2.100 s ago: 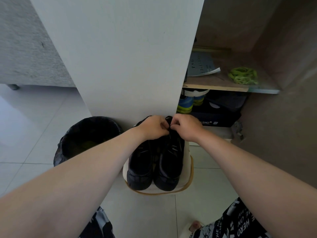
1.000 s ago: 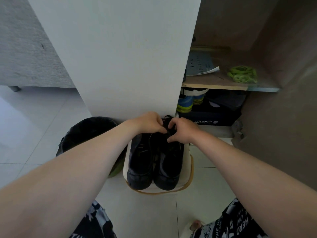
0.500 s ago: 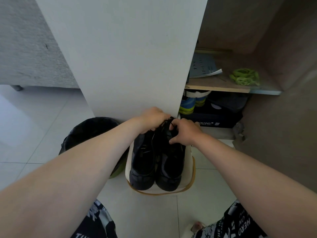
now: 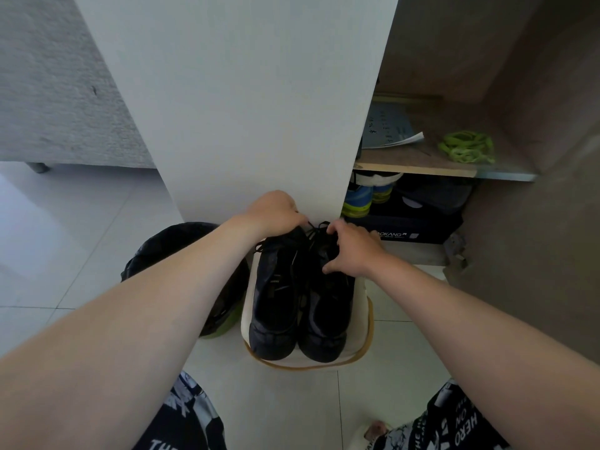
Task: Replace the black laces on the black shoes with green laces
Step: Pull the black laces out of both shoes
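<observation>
Head camera: A person's left hand [image 4: 276, 211] and right hand [image 4: 352, 251] meet at the far end of a pair of black shoes [image 4: 276, 306], both working the black laces [image 4: 316, 230]. The left hand's fingers are curled under, pinching a strand where it rises from the shoe tops. The right hand's fingers are bent around a loop of the same laces, while its thumb presses on the upper of the right-side shoe. The loose strands appear to come from that right-side shoe, though the dark tangle makes this hard to confirm.

The two shoes sit side by side, touching, toes toward the camera, on a white stool [image 4: 362, 319] with a tan rim. The stool stands on a pale tiled floor [image 4: 81, 238], just in front of a white cabinet door [image 4: 243, 108]. One bin [image 4: 168, 241] lined with a black bag stands just beside the stool on the left.

To the right the cabinet is open. One bundle of green laces [image 4: 466, 151] lies on its wooden shelf [image 4: 418, 168], well apart from the hands, near one booklet [image 4: 389, 129]. Below the shelf are one black shoebox [image 4: 418, 228] and blue-and-yellow trainers [image 4: 360, 198]. A grey sofa [image 4: 48, 92] fills the upper left.
</observation>
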{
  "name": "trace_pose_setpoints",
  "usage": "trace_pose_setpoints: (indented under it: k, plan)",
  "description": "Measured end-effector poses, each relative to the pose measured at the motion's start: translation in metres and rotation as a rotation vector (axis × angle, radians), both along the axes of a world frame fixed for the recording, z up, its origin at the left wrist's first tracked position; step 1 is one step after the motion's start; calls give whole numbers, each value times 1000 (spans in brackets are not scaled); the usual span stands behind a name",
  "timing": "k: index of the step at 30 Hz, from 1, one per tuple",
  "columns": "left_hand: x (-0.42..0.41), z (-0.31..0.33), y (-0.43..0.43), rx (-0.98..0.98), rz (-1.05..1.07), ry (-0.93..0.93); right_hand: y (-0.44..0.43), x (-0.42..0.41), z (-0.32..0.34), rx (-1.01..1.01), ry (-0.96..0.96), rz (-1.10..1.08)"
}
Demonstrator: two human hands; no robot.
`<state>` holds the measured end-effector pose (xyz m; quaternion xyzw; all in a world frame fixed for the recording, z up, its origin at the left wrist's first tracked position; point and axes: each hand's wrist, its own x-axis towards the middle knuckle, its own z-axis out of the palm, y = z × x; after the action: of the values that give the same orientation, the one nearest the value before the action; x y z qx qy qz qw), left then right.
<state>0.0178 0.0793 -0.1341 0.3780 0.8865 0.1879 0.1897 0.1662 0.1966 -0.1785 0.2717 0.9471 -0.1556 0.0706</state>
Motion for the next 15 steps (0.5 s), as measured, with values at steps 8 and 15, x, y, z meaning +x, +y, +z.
trace_pose_setpoints:
  k: [8, 15]
  plan:
    - [2, 10, 8, 758, 375, -1261, -3, 1, 6, 112, 178, 167]
    - [8, -5, 10, 656, 274, -1118, -4, -4, 0, 12, 156, 110]
